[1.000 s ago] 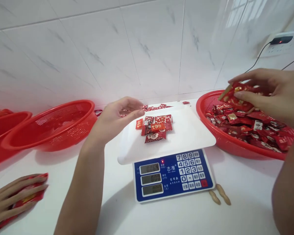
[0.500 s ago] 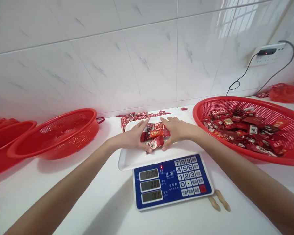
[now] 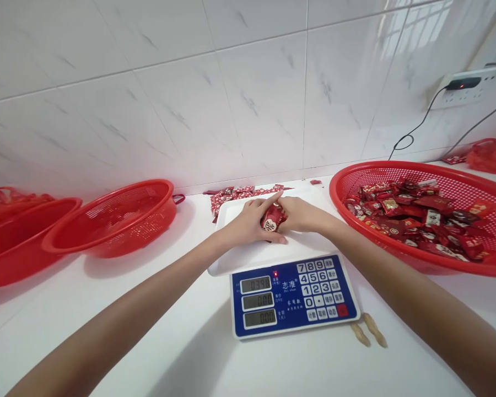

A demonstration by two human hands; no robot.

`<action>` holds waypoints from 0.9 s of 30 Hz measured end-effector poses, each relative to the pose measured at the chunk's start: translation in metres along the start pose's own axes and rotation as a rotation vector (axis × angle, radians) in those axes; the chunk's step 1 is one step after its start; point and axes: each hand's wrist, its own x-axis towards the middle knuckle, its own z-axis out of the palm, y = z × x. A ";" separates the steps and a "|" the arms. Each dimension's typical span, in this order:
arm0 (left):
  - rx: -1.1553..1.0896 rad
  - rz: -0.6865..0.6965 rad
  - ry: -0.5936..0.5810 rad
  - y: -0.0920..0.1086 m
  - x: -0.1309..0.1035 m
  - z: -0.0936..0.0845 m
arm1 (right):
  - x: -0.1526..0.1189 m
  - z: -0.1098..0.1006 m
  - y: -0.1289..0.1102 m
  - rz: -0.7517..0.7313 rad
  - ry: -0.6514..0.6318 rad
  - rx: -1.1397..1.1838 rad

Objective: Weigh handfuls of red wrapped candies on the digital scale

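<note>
Red wrapped candies (image 3: 271,219) are gathered between my two hands over the white weighing tray (image 3: 235,262). My left hand (image 3: 252,223) curls round them from the left, its thumb along the near side. From the right, my right hand (image 3: 296,214) closes on the same bunch, and its fingers are partly hidden behind the candies. Below the tray is the blue keypad panel of a digital scale (image 3: 289,325), with three small displays at its left and a red light lit.
At the right stands a red perforated basket (image 3: 339,190) full of wrapped candies. Two red baskets (image 3: 169,218) sit at the left. Patterned red wrappers (image 3: 219,201) lie behind the tray by the tiled wall. Two peanuts (image 3: 374,329) rest beside the scale. A charger (image 3: 463,84) is plugged in above.
My hands have drawn together and squeezed the spread candies into a bunch. The top display reading has risen. The view has shifted slightly.
</note>
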 end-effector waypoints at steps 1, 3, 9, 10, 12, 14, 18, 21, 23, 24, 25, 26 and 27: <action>-0.002 -0.003 0.019 0.003 0.002 0.002 | -0.001 0.001 0.002 0.007 0.027 0.031; -0.006 -0.012 0.052 0.008 0.004 0.005 | -0.002 0.003 0.005 0.020 0.090 0.091; -0.013 -0.004 0.089 0.017 0.002 0.005 | -0.009 0.000 0.015 0.010 0.111 0.218; -0.010 0.000 0.097 0.017 0.001 0.005 | -0.012 0.000 0.016 -0.001 0.091 0.223; 0.003 0.003 0.122 0.018 0.000 0.005 | -0.018 0.001 0.015 -0.032 0.075 0.201; 0.017 -0.002 0.145 0.019 -0.001 0.006 | -0.027 0.004 0.012 -0.050 0.104 0.128; -0.005 -0.025 0.184 0.019 0.000 0.009 | -0.055 -0.010 0.000 -0.015 0.238 -0.053; -0.072 -0.049 0.222 0.016 0.000 0.011 | -0.078 -0.048 0.009 0.049 0.378 -0.239; -0.139 -0.079 0.245 0.013 0.001 0.007 | -0.091 -0.078 0.031 0.149 0.399 -0.341; -0.177 -0.097 0.257 0.013 0.001 0.003 | -0.096 -0.091 0.046 0.212 0.376 -0.387; -0.215 -0.115 0.270 0.014 0.000 -0.003 | -0.099 -0.101 0.065 0.266 0.334 -0.435; -0.251 -0.130 0.282 0.015 -0.002 -0.012 | -0.103 -0.107 0.084 0.323 0.235 -0.470; -0.285 -0.146 0.303 0.016 -0.007 -0.022 | -0.105 -0.109 0.104 0.366 0.149 -0.508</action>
